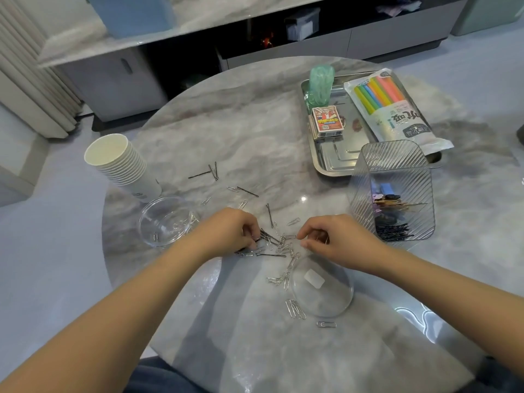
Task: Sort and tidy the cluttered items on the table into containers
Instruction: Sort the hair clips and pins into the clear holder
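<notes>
Both hands working the clip pile

Left hand is pinching black bobby pins under its curled fingertips; right hand, fingers curled, is pinching paper clips lying just left of it.

Contents of ribbed clear bin at three o'clock: jumbled, partly indistinct. Print on card box at one o'clock: too small to read.

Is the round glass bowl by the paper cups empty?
Nearly empty: the glass bowl holds only a paper clip or so near its bottom.
</notes>
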`<move>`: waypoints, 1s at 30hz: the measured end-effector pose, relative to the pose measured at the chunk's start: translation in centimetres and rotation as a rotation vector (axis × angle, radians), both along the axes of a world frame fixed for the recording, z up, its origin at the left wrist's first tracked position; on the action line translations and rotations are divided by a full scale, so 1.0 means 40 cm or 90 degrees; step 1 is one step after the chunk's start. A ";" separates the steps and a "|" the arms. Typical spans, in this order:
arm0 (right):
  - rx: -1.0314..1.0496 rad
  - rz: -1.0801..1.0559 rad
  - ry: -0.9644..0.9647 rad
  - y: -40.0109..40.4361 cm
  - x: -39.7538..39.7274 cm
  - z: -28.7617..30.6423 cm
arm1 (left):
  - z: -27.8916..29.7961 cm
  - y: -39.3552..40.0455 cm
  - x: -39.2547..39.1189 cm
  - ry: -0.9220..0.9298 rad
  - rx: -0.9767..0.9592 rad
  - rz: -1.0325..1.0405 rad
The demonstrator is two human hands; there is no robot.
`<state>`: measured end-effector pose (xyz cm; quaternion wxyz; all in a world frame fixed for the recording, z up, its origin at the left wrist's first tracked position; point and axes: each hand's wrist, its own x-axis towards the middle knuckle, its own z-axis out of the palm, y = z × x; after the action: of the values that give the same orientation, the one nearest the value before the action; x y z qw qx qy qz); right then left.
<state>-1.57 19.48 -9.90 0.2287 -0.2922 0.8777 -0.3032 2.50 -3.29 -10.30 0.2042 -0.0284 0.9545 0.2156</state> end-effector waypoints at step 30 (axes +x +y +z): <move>0.009 0.027 0.017 0.010 0.018 -0.001 | -0.049 0.066 -0.029 0.108 -0.195 -0.184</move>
<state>-0.84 19.87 -9.94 0.2252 -0.3129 0.8766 -0.2882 1.35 -0.65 -12.25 0.1456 0.0963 0.9839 0.0379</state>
